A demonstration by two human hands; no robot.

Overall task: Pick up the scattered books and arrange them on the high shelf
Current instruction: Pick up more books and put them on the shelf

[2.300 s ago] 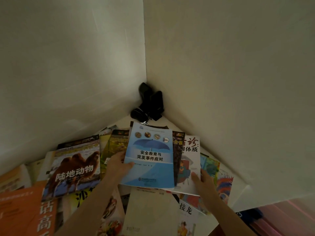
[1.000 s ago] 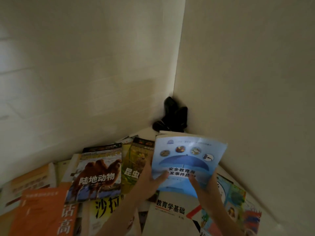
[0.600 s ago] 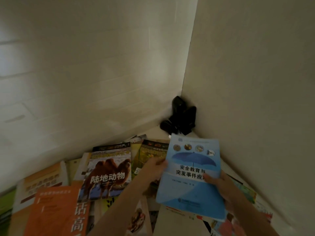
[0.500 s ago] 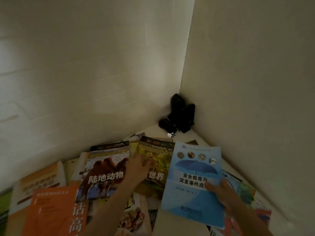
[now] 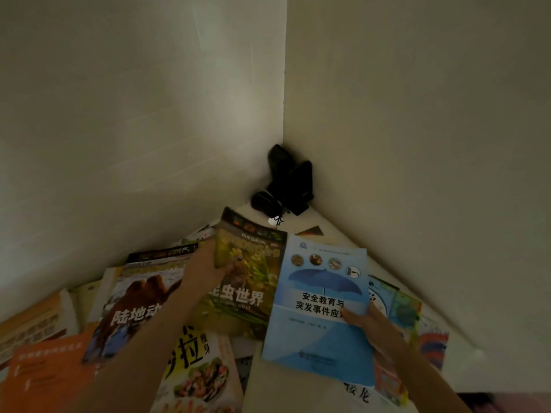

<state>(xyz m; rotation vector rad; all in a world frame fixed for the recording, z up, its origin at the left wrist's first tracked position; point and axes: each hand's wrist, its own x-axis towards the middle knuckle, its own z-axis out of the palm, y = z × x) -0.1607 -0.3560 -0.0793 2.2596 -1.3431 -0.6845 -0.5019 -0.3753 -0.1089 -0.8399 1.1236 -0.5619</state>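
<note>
Blue umbrella book lay cover up, just right of green insect book, clamped at its right edge by right hand, thumb on cover. Green insect book pinched at its upper left corner by left hand, corner lifted, rest over the pile beside camel book. Best done: slide green book under blue, square spines, grip both firmly. Black objects in corner behind green book, well apart.
</note>
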